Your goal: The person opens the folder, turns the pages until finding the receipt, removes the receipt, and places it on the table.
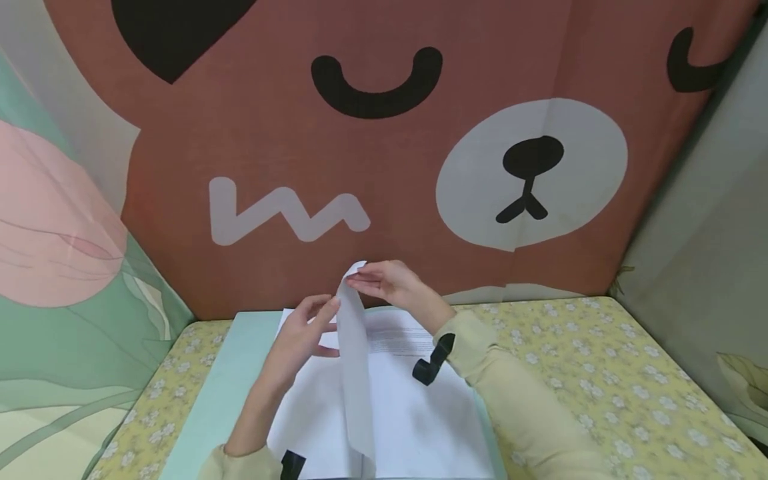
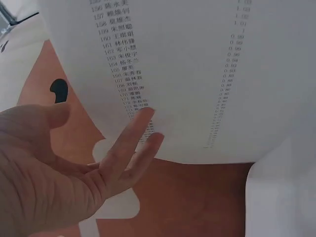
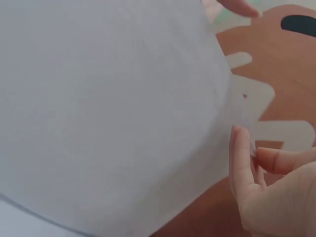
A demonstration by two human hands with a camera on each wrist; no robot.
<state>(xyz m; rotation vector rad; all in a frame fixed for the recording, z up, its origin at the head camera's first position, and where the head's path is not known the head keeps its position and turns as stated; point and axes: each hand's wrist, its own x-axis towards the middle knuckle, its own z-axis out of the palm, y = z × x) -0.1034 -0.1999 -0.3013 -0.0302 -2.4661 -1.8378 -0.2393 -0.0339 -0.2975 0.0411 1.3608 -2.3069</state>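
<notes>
A white page (image 1: 353, 373) stands nearly upright, edge toward me, above an open bound stack of papers (image 1: 420, 427). My right hand (image 1: 390, 283) pinches its upper corner between thumb and fingers, which the right wrist view shows at the page's edge (image 3: 232, 113). To its left is my left hand (image 1: 303, 337), with fingers spread and bent a little. In the left wrist view its fingertips (image 2: 145, 116) lie against the printed side, which carries a column of numbered names and a column of figures. The other side looks blank in the right wrist view.
Under the papers lies a light blue folder cover (image 1: 222, 373), on a yellow flowered tablecloth (image 1: 600, 373). Behind the table hangs a brown cloth with a bear's face (image 1: 390, 153). A black strap (image 1: 429, 367) dangles from the right sleeve over the papers.
</notes>
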